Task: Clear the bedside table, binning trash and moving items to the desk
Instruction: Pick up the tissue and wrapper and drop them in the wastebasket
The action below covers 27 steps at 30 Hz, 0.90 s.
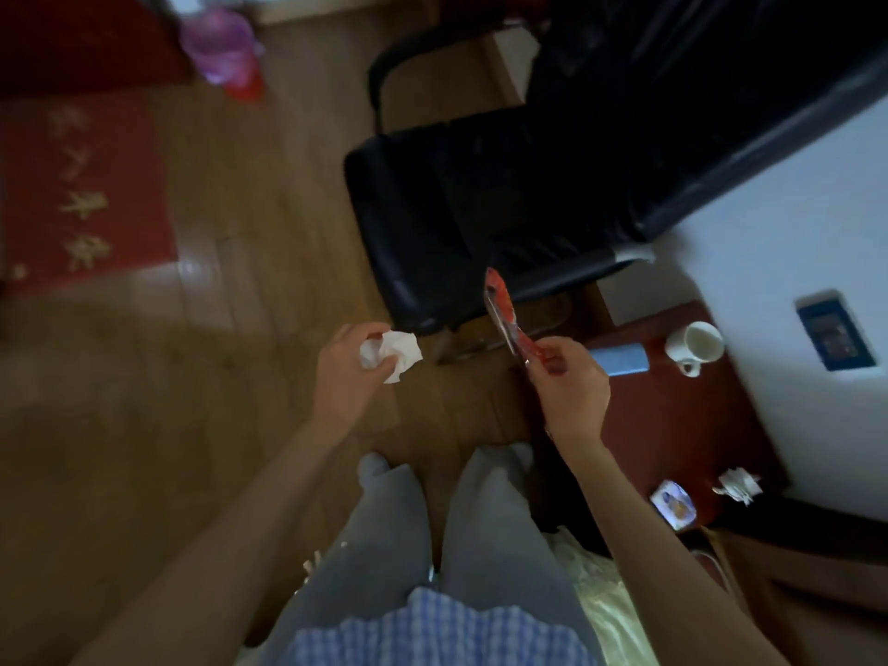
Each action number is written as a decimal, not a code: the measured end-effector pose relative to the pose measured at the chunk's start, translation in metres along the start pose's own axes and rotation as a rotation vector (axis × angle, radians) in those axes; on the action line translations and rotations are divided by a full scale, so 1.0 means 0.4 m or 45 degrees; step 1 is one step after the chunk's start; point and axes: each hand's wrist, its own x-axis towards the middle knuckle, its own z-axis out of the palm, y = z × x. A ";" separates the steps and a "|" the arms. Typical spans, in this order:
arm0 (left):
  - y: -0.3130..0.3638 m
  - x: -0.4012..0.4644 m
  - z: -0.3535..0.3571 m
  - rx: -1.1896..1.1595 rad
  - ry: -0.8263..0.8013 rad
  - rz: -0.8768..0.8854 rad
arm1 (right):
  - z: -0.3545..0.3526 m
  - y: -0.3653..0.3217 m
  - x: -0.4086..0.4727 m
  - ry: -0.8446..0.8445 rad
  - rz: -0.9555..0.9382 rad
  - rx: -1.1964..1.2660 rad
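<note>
Outstretched, left hand (pixel 347 365) gripping crumpled tissue (pixel 391 354), right hand (pixel 569 383) pinching red wrapper (pixel 503 313)

the left hand (pixel 348 372) grips a crumpled white tissue (pixel 391 353) over the wooden floor (pixel 269 233). the right hand (pixel 567 386) pinches the lower end of a red wrapper (pixel 504 314), which slants up toward a black chair (pixel 480 209). on the dark red bedside table (pixel 672 425) sit a white mug (pixel 696 346), a blue box (pixel 620 360), a small packet (pixel 672 504) and another crumpled tissue (pixel 737 485). a pink-lined bin (pixel 221 45) stands far off on the floor.

Chair (pixel 480 209) behind hands, bedside table (pixel 672 425) right (mug (pixel 696 346) on it), bin (pixel 218 45) far left.
</note>
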 end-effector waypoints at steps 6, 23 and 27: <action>-0.168 -0.101 -0.283 -0.052 0.252 -0.148 | 0.172 -0.233 -0.101 -0.164 -0.319 -0.044; -0.372 0.000 -0.618 -0.177 0.695 -0.316 | 0.498 -0.666 -0.008 -0.459 -0.582 -0.086; -0.402 0.144 -0.708 -0.165 0.713 -0.284 | 0.598 -0.768 0.095 -0.448 -0.629 -0.041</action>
